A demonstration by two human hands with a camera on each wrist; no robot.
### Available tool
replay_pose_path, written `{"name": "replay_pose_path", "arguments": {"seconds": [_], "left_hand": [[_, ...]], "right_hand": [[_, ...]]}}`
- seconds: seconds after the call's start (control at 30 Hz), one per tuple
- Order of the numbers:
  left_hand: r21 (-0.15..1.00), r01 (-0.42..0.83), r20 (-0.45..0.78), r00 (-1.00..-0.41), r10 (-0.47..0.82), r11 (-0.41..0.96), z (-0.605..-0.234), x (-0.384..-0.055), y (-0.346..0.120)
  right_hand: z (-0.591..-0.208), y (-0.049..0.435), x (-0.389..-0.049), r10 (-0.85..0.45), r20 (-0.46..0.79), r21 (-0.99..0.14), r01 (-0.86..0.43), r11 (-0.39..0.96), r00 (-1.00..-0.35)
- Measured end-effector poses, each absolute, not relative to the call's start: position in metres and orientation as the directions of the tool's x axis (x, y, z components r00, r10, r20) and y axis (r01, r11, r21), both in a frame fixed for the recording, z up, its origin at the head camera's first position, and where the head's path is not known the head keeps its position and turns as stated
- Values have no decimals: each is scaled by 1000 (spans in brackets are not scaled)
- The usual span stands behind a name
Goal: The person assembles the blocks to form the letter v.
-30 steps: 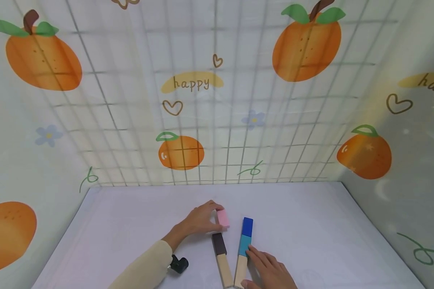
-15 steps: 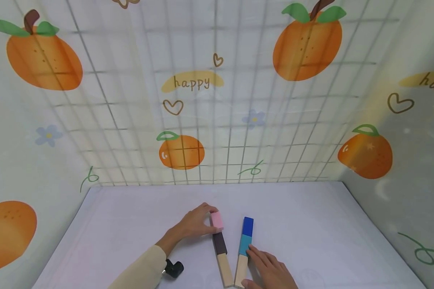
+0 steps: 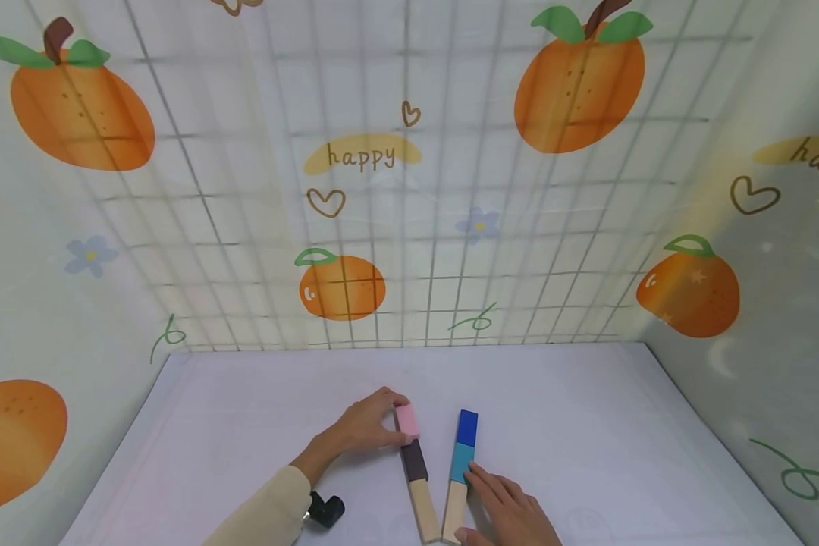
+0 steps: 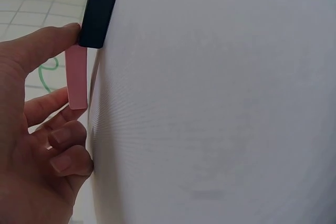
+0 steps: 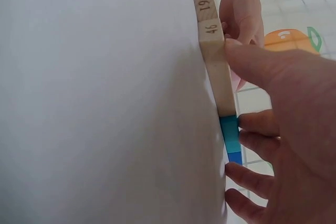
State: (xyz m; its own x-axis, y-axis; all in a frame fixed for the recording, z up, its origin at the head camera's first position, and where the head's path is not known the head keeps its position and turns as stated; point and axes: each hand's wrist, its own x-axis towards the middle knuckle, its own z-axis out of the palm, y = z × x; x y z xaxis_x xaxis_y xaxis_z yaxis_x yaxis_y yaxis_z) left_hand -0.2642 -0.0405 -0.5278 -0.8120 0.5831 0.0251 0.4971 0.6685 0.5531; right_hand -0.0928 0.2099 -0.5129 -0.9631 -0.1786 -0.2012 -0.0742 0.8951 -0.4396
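Observation:
Two rows of blocks lie on the table, their near ends almost meeting. My left hand pinches a pink block between thumb and fingers at the far end of the left row. That row continues toward me with a dark brown block and a plain wooden block. In the left wrist view the thumb overlaps the joint between pink block and dark block. My right hand rests along the right row, fingertips by the teal block, thumb at its wooden block. A blue block ends that row.
The white table extends around both rows. A small black wrist camera sits at the left sleeve. A curtain with printed oranges closes off the back and sides.
My left hand has brought the pink block left and slightly toward me, into line at the dark brown block's far end. The right hand and its row stay in place.

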Motion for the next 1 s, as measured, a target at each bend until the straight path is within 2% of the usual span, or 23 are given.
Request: {"name": "replay_pose_path", "arguments": {"seconds": [0.4, 0.73, 1.0], "left_hand": [[582, 480, 11, -812, 584, 656, -527, -265, -44], [631, 505, 4, -761, 649, 589, -525, -270, -54], [621, 526, -10, -736, 677, 581, -529, -276, -55]], "right_hand": [[-515, 210, -94, -171, -201, -440, -67, 896, -965], [-515, 210, -94, -169, -173, -418, -84, 905, -970], [-513, 209, -94, -163, -181, -418, -74, 906, -970]]}}
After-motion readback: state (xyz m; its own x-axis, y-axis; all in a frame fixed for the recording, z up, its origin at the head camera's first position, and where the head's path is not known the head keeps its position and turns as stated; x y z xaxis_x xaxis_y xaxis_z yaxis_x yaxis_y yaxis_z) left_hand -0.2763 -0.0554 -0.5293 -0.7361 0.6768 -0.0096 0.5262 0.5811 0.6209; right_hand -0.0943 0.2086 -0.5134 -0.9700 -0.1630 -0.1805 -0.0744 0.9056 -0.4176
